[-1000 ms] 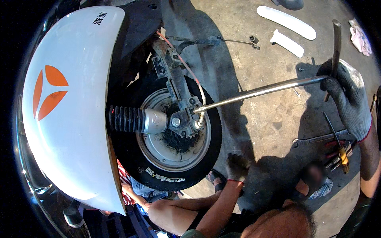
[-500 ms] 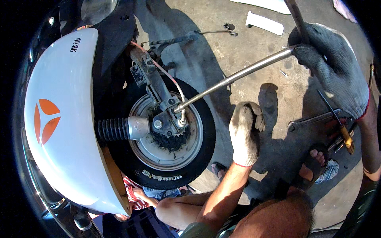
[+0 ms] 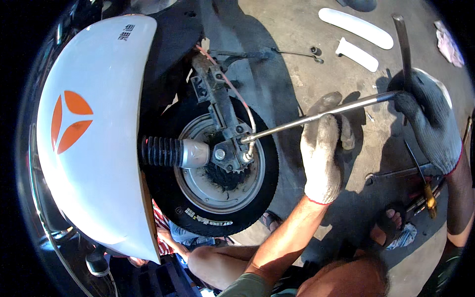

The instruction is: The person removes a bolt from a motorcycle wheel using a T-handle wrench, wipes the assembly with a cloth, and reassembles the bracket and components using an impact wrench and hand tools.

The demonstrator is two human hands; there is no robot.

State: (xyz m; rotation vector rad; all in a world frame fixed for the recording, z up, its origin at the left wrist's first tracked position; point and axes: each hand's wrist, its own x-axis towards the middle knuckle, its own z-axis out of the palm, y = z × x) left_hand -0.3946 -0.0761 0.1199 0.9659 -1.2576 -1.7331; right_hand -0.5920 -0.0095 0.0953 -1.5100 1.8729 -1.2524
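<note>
A T-handled socket wrench [image 3: 363, 102] slants across the picture, its far end on a fastener of the wheel mount [image 3: 229, 151]. My gloved right hand [image 3: 430, 121] is closed around the junction of shaft and dark crossbar [image 3: 403, 44]. Close under the shaft is my left hand [image 3: 322, 161] in a pale glove, its fingers apart and reaching past the bar; whether it touches is unclear. Behind the wrench tip stands a scooter wheel with a black tyre [image 3: 269, 185]. A pink-red cable [image 3: 235, 86] runs down to the mount.
The white body panel [image 3: 104, 173] with orange marks fills the left side. On the concrete lie two white plastic pieces [image 3: 356, 28] [image 3: 358, 55], a spanner [image 3: 396, 173], a yellow-handled screwdriver [image 3: 429, 200] and a pinkish rag [image 3: 448, 44]. Another person's striped sleeve [image 3: 161, 222] shows below the wheel.
My left hand has moved up to the wrench shaft, and its fingers have spread. My right hand keeps its grip, slightly lower in the picture. The whole view has shifted.
</note>
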